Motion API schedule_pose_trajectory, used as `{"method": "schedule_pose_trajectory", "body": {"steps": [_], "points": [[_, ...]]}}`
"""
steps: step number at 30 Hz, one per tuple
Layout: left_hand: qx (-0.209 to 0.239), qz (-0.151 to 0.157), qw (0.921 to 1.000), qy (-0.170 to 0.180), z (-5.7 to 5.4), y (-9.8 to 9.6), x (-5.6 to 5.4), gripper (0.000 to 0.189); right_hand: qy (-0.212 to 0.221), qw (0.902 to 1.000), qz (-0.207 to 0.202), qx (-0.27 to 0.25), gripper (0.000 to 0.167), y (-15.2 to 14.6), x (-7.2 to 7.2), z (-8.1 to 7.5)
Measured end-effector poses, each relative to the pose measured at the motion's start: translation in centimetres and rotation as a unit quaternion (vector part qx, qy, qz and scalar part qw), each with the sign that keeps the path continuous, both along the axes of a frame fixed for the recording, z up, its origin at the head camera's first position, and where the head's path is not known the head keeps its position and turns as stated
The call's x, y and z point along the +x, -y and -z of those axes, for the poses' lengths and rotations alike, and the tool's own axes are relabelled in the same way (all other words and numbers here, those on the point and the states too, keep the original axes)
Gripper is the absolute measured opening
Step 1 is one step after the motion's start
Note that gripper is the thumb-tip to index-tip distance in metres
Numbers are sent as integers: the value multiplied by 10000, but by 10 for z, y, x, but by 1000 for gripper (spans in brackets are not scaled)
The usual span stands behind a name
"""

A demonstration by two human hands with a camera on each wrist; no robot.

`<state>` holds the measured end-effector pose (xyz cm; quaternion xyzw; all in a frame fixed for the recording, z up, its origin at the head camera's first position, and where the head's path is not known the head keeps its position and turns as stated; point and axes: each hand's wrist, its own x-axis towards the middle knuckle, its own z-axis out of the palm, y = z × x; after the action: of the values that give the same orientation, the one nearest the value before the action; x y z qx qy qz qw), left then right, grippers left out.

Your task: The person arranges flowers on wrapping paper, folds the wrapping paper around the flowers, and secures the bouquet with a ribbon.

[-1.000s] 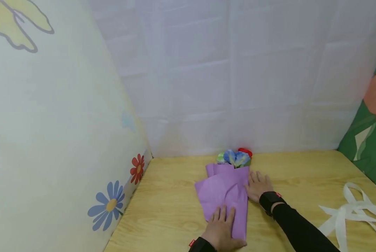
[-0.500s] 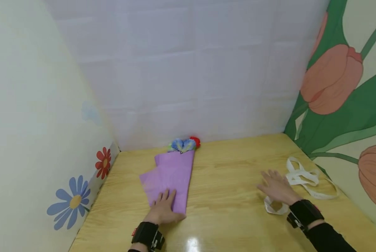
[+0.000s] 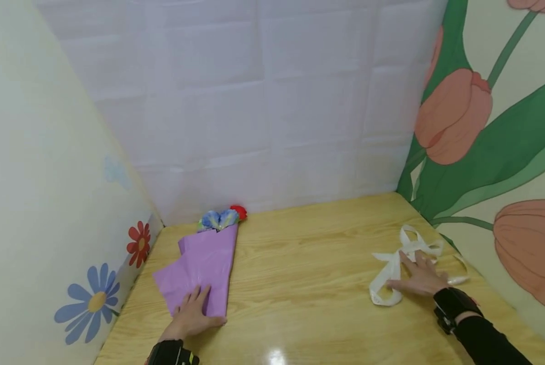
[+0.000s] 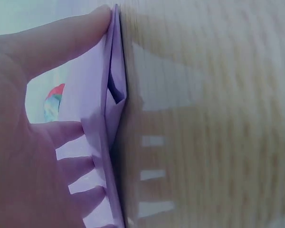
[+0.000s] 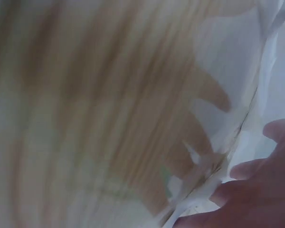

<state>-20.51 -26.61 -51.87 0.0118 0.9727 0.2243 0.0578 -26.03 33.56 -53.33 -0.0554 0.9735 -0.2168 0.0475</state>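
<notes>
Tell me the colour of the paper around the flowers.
The paper is purple, clearest in the head view.

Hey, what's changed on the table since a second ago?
The right hand has left the side of the purple-wrapped bouquet and moved right; it is now spread over the white ribbon. The bouquet has slid left across the table. Unchanged: the left hand rests on the bouquet's lower part.

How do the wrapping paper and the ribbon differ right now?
The wrapping paper is purple, while the ribbon is white. The paper is broad and folded around flowers; the ribbon is narrow and lies in loose loops. The left hand rests on the paper, while the right hand is at the ribbon. Both lie on the wood-grain table.
</notes>
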Motion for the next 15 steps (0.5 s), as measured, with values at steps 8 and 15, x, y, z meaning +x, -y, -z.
{"method": "schedule_pose_trajectory", "body": {"steps": [8,15], "points": [[80,-196,9955,-925,1,-8,-4,77,-242,9975,-644,177,97,28,6,-6],[76,-127,9757,-2187,-12,-39,-7,50,-740,9929,-933,32,49,48,6,-4]]}}
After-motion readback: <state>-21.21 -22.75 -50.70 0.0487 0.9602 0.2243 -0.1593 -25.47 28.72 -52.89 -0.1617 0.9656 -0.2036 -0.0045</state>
